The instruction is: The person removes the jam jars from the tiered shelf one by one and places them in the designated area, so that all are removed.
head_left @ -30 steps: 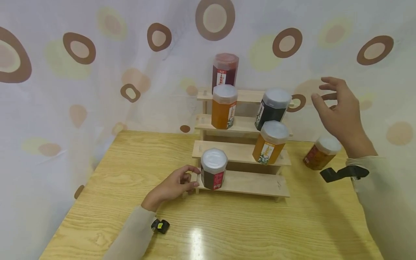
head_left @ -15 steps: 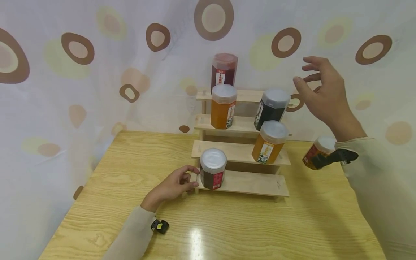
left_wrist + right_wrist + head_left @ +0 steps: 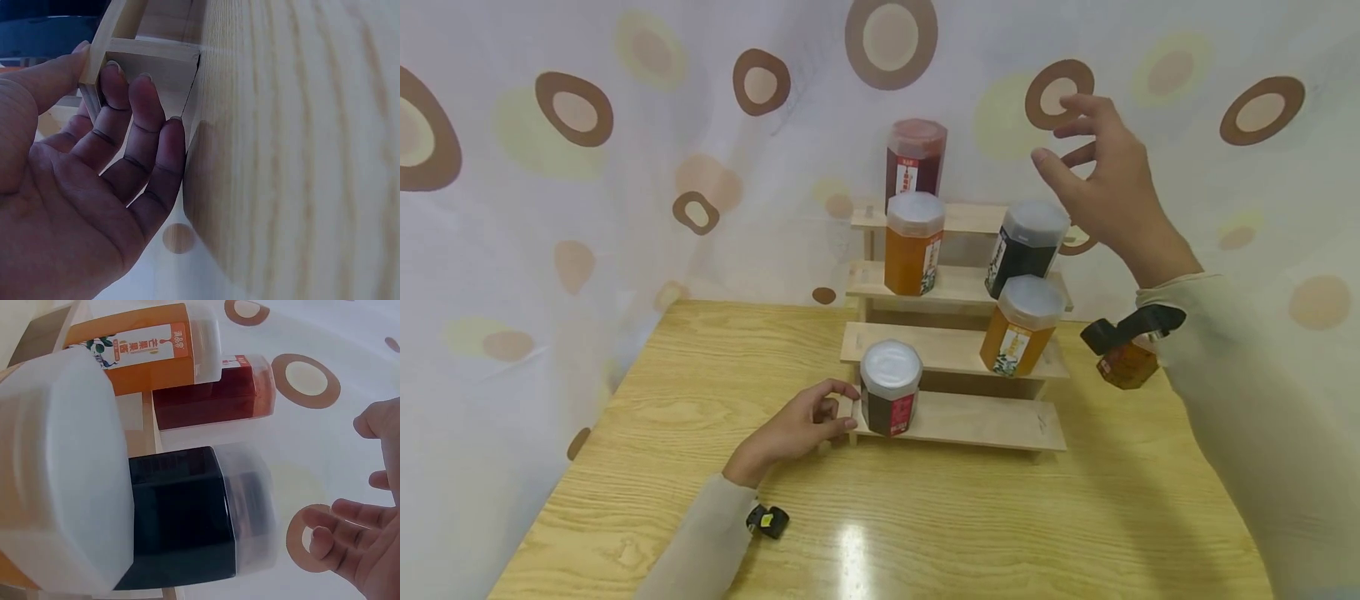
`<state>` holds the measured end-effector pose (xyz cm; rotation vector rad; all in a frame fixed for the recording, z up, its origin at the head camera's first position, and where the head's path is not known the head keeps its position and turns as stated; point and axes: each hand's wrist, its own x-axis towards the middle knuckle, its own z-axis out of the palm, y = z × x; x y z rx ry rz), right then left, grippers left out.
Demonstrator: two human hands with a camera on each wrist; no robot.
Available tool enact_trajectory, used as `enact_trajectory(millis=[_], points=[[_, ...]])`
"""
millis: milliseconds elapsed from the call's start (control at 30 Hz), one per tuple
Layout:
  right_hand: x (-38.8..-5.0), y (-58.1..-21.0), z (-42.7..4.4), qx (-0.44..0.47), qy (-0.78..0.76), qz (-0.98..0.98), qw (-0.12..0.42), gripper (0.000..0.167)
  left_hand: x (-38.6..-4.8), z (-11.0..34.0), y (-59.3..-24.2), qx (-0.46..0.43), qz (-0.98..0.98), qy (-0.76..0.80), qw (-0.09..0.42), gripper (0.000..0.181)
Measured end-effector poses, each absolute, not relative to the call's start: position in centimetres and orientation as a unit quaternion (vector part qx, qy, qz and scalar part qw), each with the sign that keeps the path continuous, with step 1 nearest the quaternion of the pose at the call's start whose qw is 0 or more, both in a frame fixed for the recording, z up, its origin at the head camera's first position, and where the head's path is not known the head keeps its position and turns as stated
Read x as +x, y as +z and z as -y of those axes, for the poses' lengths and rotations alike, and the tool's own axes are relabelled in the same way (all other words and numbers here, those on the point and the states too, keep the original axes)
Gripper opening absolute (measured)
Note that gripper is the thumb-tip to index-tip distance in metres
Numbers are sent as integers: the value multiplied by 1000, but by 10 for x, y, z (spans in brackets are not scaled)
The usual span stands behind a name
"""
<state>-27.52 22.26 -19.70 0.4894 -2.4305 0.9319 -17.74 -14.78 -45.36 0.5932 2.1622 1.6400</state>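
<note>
A tiered wooden display rack [image 3: 970, 421] carries several jars with clear lids. My left hand [image 3: 793, 425] pinches the left end of its lowest step; in the left wrist view the thumb lies over the board and fingers curl below it. Beside this hand stands a dark jar with a pink label [image 3: 891, 392]. My right hand [image 3: 1105, 179] is raised behind the upper right of the rack, fingers parted and bent, holding nothing. Nearest to it is a black jar [image 3: 1024, 250], also large in the right wrist view. An amber jar [image 3: 1018, 329] stands one step lower.
On the left side stand an orange jar [image 3: 913, 250] and, on the top step, a dark red jar [image 3: 915, 162]. Another jar [image 3: 1126, 367] sits on the wooden table [image 3: 925, 525] right of the rack, partly hidden by the right wrist camera. A patterned sheet [image 3: 625, 233] hangs behind.
My right hand has moved left and up, from above the jar on the table toward the rack's upper right. My left hand keeps its hold on the lowest step.
</note>
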Motion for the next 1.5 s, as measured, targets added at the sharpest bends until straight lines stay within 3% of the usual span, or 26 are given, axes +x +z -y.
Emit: enact_trajectory(millis=[667, 1500], points=[[-303, -189, -178, 243, 246, 925, 159, 71, -177, 149, -458, 210, -759, 587, 188, 36], [-327, -183, -117, 233, 220, 944, 79, 68, -175, 148, -453, 222, -757, 587, 182, 35]])
